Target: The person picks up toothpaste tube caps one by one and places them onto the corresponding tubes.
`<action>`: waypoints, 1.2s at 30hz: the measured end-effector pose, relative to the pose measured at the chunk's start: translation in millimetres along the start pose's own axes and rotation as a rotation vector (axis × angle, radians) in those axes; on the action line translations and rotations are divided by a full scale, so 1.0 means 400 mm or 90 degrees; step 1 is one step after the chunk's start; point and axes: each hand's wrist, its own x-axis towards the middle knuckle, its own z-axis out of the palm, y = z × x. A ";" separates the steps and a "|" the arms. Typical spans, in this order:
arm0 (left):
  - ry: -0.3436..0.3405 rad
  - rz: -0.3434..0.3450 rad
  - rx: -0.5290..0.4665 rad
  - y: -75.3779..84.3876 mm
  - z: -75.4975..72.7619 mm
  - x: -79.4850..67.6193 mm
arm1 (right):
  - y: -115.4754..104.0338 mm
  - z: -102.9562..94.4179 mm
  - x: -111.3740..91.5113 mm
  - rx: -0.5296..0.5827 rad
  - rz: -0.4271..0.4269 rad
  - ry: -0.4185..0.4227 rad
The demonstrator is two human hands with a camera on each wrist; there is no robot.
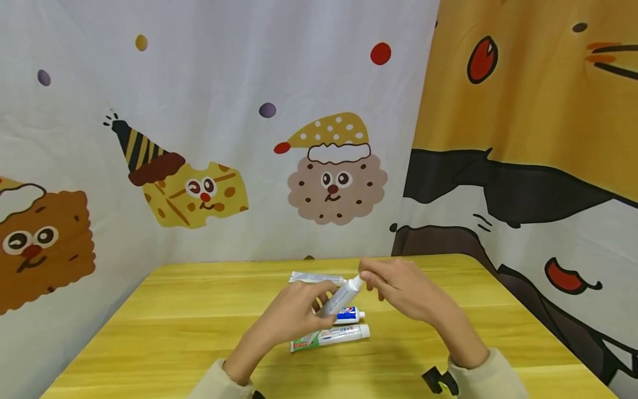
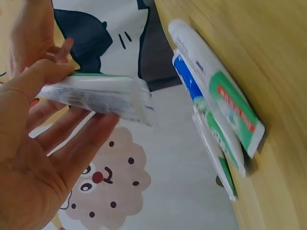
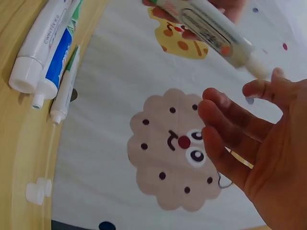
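My left hand (image 1: 294, 311) holds a white toothpaste tube (image 1: 338, 299) above the table, thumb on one side and fingers on the other. It tilts up toward my right hand (image 1: 406, 289), whose thumb and forefinger pinch the cap end; the other fingers are loosely bent. That end is blurred in the right wrist view. Below lie a white and green toothpaste tube (image 2: 218, 88), a blue and white toothpaste tube (image 3: 60, 60) with a bare narrow nozzle, and a slim toothpaste tube (image 1: 316, 278) farther back.
Two small white caps (image 3: 35, 191) stand together near the far edge of the wooden table (image 1: 164, 321). A curtain (image 1: 214, 83) printed with cartoon food hangs right behind the table. A black object (image 1: 440, 381) is by the right cuff.
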 end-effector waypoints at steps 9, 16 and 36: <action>-0.006 -0.025 0.104 -0.102 -0.009 0.060 | 0.062 -0.043 -0.014 0.112 0.060 0.060; -0.056 -0.043 0.218 -0.188 0.020 0.123 | 0.083 -0.051 -0.021 0.140 0.059 0.071; -0.222 -0.056 0.342 -0.221 0.110 0.187 | 0.156 -0.003 -0.013 0.140 0.153 0.042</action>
